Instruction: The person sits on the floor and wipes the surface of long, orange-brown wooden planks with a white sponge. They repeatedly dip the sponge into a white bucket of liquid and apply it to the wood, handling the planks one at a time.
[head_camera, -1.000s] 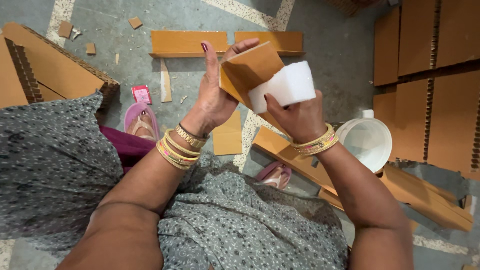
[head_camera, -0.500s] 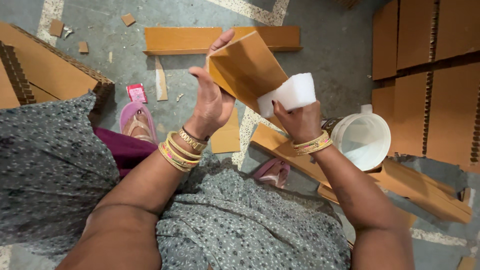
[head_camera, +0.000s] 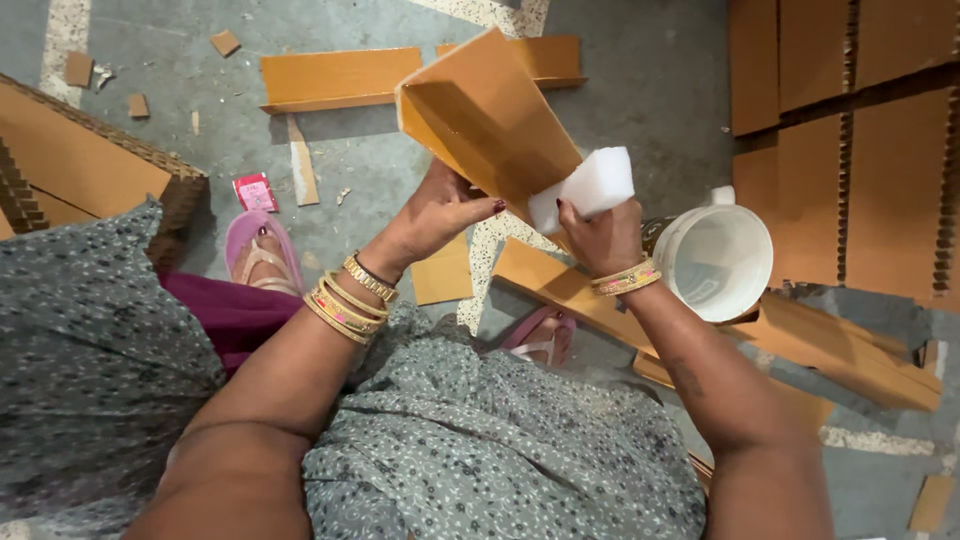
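On a grey concrete floor (head_camera: 640, 90) strewn with cardboard strips (head_camera: 340, 78), your left hand (head_camera: 432, 215) clamps the folded cardboard piece (head_camera: 485, 120) at frame centre, tilted open so your right hand (head_camera: 600, 235), closed around a white sponge block (head_camera: 585, 187), reaches its inner face.

A: Light reads as even, soft daylight; overall bright, no harsh glare. The white bucket (head_camera: 715, 262) is the brightest area, near clipping on its inner wall.

B: Shadows? The folded cardboard piece (head_camera: 490, 120) shades its own inner face, and a soft shadow lies on the concrete floor (head_camera: 650, 90) under the cardboard strip (head_camera: 340, 78).

A: Noted. Focus is sharp at centre; the white sponge block (head_camera: 585, 187) has slightly soft edges. Wide-angle stretch shows at the frame borders, with the dress fabric (head_camera: 90, 330) nearest the lens looking smeared.
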